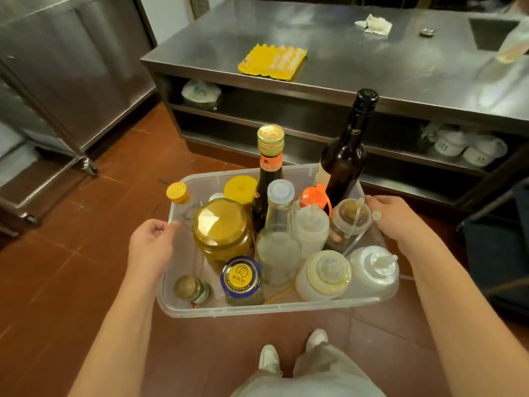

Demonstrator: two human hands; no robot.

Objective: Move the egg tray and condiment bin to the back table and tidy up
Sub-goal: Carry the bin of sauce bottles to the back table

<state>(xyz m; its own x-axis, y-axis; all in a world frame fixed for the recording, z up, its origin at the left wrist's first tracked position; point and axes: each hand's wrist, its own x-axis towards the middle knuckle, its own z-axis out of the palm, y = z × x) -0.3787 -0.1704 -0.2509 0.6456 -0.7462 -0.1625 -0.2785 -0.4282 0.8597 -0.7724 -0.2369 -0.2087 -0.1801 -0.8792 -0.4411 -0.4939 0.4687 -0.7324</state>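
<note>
The condiment bin (274, 306), a clear plastic tub crowded with bottles and jars, is carried in the air above the tiled floor (57, 282), short of the steel tabletop (357, 67) ahead. The left hand (150, 245) is closed on the bin's left rim and the right hand (396, 217) is closed on its right rim, both gripping the container from outside. The egg tray (272, 63), yellow and partly filled, already lies on the tabletop near its front left corner. For the step in hand, judged as transport and set-down, keep the bin level: the dark wine bottle (345, 156) leans toward the right wall and the tall gold-capped bottle (269, 173) stands high above the rim, so either could topple if the bin tilts. Lift high enough to clear the tabletop edge, then lower onto bare steel beside the egg tray, not on it. A crumpled cloth (373, 24) lies farther back and probably belongs to the tidying. Fingers under or behind the rims are hidden, so grip depth cannot be judged. Labels are mostly illegible, the tabletop's right end is cut off, and a blurred object at the upper right cannot be identified.
</note>
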